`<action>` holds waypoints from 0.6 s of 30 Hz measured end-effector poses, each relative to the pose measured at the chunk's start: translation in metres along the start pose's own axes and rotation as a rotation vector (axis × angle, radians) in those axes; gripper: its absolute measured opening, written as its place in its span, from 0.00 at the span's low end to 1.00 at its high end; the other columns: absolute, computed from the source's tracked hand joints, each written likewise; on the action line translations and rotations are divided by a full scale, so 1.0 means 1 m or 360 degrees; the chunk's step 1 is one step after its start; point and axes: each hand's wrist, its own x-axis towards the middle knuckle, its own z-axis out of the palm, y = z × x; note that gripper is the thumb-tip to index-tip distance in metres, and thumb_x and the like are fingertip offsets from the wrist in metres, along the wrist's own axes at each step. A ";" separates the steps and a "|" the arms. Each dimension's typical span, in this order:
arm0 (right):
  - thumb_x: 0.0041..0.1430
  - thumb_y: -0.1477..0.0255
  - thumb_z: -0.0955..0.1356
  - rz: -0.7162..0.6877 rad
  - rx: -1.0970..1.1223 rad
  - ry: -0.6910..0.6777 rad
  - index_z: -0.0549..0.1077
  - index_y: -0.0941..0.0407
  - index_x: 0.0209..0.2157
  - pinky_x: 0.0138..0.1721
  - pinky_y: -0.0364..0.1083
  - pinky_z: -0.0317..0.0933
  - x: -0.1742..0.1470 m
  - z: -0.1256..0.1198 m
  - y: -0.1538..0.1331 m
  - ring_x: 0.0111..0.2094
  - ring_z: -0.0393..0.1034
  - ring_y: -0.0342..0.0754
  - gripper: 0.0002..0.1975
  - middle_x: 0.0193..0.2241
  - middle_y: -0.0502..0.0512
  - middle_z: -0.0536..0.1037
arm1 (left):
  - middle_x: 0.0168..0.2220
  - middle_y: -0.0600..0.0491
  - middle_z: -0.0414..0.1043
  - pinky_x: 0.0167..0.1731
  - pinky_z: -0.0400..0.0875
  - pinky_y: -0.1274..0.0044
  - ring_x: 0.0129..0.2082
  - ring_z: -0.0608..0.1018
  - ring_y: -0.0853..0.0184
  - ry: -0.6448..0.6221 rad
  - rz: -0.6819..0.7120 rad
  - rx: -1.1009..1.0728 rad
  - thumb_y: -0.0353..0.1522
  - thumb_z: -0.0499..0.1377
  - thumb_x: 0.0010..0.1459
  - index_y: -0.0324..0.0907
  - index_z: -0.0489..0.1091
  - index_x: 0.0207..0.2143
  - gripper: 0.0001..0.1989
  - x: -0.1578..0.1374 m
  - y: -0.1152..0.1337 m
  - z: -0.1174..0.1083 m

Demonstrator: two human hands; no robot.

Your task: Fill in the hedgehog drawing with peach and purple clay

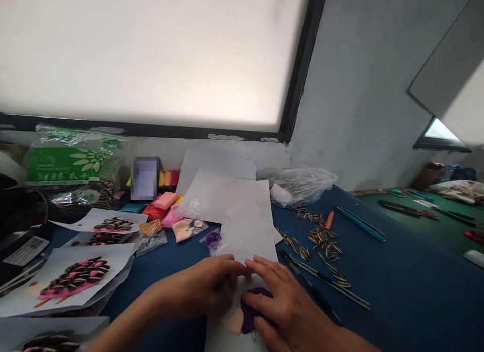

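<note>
Under my hands lies a white sheet (216, 337) with a patch of purple modelling clay (248, 316) on it. A smaller peach-coloured clay piece (233, 320) adjoins the purple on its left, and a few pencil lines show below. My right hand (283, 304) rests with spread fingers on the purple clay, covering its right part. My left hand (214, 281) leans on the upper left of the sheet, index finger stretched toward the right fingertips, its other fingers bent and partly hidden. Beyond it sits a small bag of purple clay (212, 238).
Sunflower seeds (325, 241), an orange stick (329, 220), tweezers (335, 276), a black pen (315, 289) and a blue tool (361, 223) lie right. Finished seed pictures (75, 279) are stacked left. Clay packs (166, 200), blank paper (242, 211) and a seed bag (68, 165) stand behind.
</note>
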 end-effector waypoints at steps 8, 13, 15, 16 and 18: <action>0.65 0.67 0.64 0.0038 0.0087 -0.0089 0.78 0.54 0.45 0.61 0.64 0.52 0.006 -0.005 -0.001 0.66 0.52 0.63 0.13 0.63 0.66 0.63 | 0.36 0.56 0.70 0.33 0.64 0.81 0.34 0.72 0.69 0.0015 0.0068 0.0010 0.19 0.52 0.48 0.43 0.72 0.43 0.21 0.001 -0.003 0.002; 0.64 0.72 0.65 0.0063 0.0115 -0.0148 0.78 0.53 0.46 0.62 0.63 0.52 0.007 -0.012 -0.005 0.66 0.53 0.63 0.13 0.63 0.67 0.63 | 0.36 0.55 0.70 0.33 0.66 0.80 0.34 0.72 0.68 0.0019 0.0057 0.0008 0.19 0.51 0.48 0.43 0.73 0.44 0.23 0.000 -0.002 0.001; 0.62 0.74 0.66 0.0093 0.0139 -0.0151 0.78 0.53 0.48 0.62 0.63 0.51 0.008 -0.018 -0.008 0.66 0.52 0.62 0.14 0.64 0.67 0.62 | 0.38 0.54 0.70 0.34 0.66 0.80 0.34 0.73 0.68 0.0012 0.0047 0.0010 0.19 0.52 0.49 0.43 0.73 0.46 0.23 0.000 -0.003 0.001; 0.62 0.75 0.66 0.0113 0.0151 -0.0143 0.77 0.53 0.49 0.62 0.62 0.52 0.008 -0.020 -0.010 0.66 0.52 0.62 0.16 0.64 0.67 0.62 | 0.38 0.54 0.71 0.34 0.67 0.79 0.35 0.73 0.67 0.0009 0.0037 0.0003 0.19 0.52 0.49 0.43 0.73 0.47 0.24 0.000 -0.004 0.002; 0.61 0.77 0.66 0.0164 0.0161 -0.0138 0.76 0.52 0.51 0.62 0.63 0.52 0.008 -0.024 -0.013 0.67 0.51 0.62 0.18 0.65 0.66 0.61 | 0.39 0.53 0.71 0.35 0.67 0.79 0.36 0.74 0.67 0.0011 0.0020 -0.0015 0.19 0.53 0.49 0.44 0.72 0.50 0.26 0.001 -0.005 0.002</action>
